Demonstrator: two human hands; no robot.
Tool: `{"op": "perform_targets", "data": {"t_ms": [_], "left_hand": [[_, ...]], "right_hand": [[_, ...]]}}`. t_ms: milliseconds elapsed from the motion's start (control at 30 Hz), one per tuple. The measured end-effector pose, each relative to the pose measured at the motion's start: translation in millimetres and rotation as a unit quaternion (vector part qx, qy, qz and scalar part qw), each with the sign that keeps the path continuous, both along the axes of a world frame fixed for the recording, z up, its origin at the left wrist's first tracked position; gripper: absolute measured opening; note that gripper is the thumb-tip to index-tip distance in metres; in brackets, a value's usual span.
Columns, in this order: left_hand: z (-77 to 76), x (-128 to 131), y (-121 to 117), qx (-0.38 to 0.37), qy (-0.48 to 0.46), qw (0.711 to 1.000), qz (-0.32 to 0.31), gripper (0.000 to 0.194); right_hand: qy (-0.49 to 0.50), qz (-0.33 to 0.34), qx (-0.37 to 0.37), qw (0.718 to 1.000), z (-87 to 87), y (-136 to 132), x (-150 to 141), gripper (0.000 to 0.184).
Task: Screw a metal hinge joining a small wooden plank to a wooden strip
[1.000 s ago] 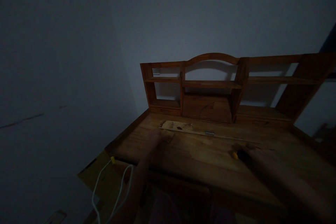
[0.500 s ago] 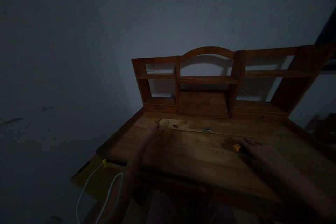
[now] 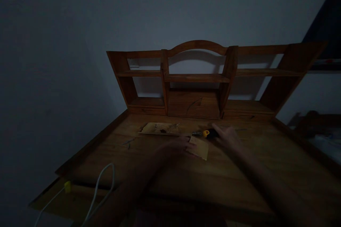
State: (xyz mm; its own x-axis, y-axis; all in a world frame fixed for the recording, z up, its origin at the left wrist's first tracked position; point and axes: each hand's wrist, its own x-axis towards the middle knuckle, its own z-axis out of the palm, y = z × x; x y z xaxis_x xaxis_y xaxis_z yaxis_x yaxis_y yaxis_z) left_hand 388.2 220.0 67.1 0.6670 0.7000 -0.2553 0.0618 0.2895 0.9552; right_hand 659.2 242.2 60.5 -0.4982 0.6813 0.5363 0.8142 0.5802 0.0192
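My left hand (image 3: 182, 144), smeared by motion, is closed on the left side of a small flat pale piece (image 3: 199, 148) that looks like cardboard. My right hand (image 3: 227, 136) grips a black-and-yellow handled tool (image 3: 210, 133), its yellow end pointing left; the dim light hides its exact kind. Right by that yellow end lies a small metal piece (image 3: 196, 133) on the desk. Behind my left hand rests a longer pale board (image 3: 160, 128) with a dark mark and ragged ends.
The wooden desk (image 3: 149, 152) carries a shelf unit (image 3: 197, 78) along its back edge, against the wall. A small thin dark item (image 3: 129, 143) lies left of my hands. At the near left corner hang a white cable (image 3: 97, 184) and a yellow piece (image 3: 67, 186).
My left hand has moved right from the long board's left end, bringing the small pale piece. The right hand has carried the tool left, close to the metal piece. The view has shifted right.
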Motion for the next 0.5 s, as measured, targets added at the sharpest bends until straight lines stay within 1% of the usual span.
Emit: {"op": "perform_targets", "data": {"t_ms": [67,133,167,267,333,433,500], "left_hand": [[-1.6,-2,3,-0.006,-0.005,0.999,-0.035,0.024],[-3.4,-4,5,-0.016,-0.010,0.999,-0.045,0.026],[-4.8,-4,5,-0.017,-0.019,0.999,-0.043,0.028],[-11.4,-1,6,-0.013,-0.064,0.998,-0.022,0.034],[-17.7,3,8,-0.024,-0.075,0.997,-0.016,0.038],[-28.2,5,16,-0.016,-0.043,0.999,-0.007,0.048],[-33.1,3,21,0.016,-0.004,1.000,-0.006,0.059]], "right_hand": [[-0.003,0.020,-0.010,1.000,-15.0,9,1,0.041],[-0.006,0.026,-0.027,0.999,-25.2,13,3,0.045],[0.001,0.029,-0.039,0.999,-27.5,14,4,0.047],[0.054,0.037,-0.078,0.995,-24.2,13,6,0.044],[0.087,0.029,-0.081,0.992,-17.9,13,6,0.039],[0.071,0.011,-0.067,0.995,-13.3,13,7,0.038],[0.040,0.004,-0.062,0.997,-15.7,14,9,0.039]]}}
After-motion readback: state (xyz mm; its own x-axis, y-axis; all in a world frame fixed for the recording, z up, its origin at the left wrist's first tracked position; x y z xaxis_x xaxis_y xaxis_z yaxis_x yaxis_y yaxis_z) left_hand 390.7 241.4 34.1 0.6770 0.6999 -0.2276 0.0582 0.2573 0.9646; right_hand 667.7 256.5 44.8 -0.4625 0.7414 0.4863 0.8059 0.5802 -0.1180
